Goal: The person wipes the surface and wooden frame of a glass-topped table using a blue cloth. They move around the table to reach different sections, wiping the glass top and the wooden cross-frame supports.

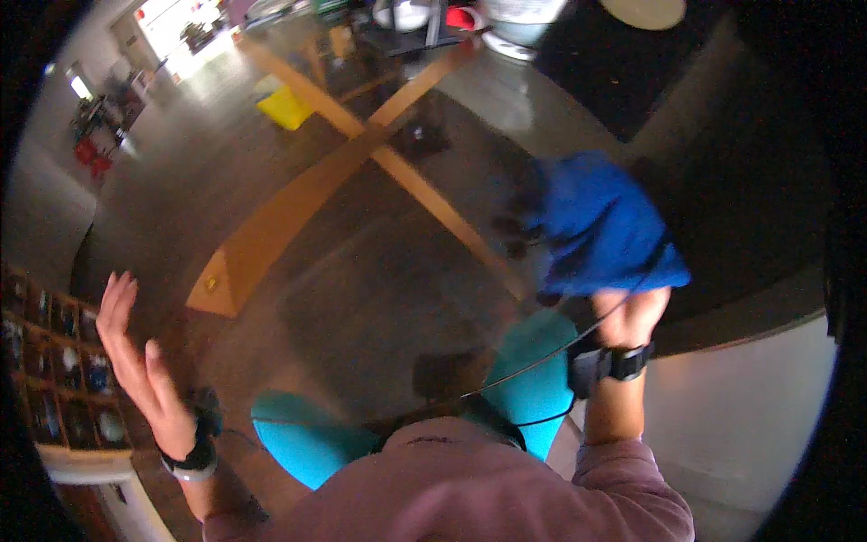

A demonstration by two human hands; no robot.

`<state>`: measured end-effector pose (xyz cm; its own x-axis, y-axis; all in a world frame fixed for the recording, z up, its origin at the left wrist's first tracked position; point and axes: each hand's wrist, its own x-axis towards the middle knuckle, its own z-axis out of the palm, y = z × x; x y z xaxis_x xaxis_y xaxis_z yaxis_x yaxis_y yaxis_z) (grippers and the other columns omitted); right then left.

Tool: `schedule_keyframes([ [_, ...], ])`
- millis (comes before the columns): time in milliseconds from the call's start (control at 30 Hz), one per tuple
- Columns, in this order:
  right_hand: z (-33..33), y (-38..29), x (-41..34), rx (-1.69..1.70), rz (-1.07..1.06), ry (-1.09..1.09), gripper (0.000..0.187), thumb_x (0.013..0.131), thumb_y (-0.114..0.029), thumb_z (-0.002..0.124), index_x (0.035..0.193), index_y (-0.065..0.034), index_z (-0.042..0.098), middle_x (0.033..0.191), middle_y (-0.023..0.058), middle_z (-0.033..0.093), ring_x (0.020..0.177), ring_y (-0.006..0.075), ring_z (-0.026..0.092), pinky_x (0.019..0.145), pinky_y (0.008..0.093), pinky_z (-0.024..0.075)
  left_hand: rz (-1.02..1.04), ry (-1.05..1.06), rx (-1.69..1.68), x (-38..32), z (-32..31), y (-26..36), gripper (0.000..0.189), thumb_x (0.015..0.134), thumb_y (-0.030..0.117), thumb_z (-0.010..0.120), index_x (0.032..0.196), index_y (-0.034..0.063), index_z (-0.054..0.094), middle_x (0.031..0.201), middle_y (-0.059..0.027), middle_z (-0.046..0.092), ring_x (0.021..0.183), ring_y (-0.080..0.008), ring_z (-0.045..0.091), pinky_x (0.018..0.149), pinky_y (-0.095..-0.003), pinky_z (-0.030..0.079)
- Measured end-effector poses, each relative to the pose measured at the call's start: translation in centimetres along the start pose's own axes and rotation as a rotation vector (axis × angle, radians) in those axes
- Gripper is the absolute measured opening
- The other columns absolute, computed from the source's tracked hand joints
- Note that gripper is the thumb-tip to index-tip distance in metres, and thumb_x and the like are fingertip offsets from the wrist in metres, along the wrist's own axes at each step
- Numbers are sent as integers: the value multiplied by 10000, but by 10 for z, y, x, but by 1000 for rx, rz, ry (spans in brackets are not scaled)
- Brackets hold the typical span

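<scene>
My left hand [139, 366] is raised at the left, its fingers apart and nothing in it. Over at the right, a blue cloth [603, 217] hangs from or covers my right hand [631, 311]; the fingers are hidden by the cloth, and only the back of the hand near the wrist shows. The cloth is blurred. Each wrist wears a dark strapped device, and a thin cable runs from the right one towards my waist. Dark shapes lie just left of the cloth, too blurred to name.
Wooden beams cross on the floor [369, 129], one ending in a broad foot [223, 284]. A yellow container [284, 105] stands behind them. Compartment shelves [68, 366] are at the left, a dark surface [738, 257] and pale panel [731, 406] at the right.
</scene>
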<state>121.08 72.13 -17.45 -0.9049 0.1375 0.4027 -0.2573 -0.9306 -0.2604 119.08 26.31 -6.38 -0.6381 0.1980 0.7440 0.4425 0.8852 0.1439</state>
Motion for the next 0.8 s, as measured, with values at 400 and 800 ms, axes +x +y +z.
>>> schedule_keyframes([
  [400, -50, 6, 0, -447, -37, 120, 267, 862, -131, 577, 1100, -18, 622, 1180, 82, 615, 1043, 244, 564, 984, 396, 425, 212, 373, -309, -53, -44, -10, 123, 897, 140, 494, 955, 72, 579, 917, -69, 487, 824, -223, 459, 797, -391, 411],
  [800, 11, 141, -16, -1264, 607, -598, 628, 852, -140, 655, 1413, -55, 387, 1419, 194, 407, 1315, 360, 395, 1110, 445, 314, -696, -895, -1766, -108, 115, 66, 784, 810, 145, 710, 1454, 64, 270, 1480, -124, 322, 1309, -261, 417, 1052, -397, 392],
])
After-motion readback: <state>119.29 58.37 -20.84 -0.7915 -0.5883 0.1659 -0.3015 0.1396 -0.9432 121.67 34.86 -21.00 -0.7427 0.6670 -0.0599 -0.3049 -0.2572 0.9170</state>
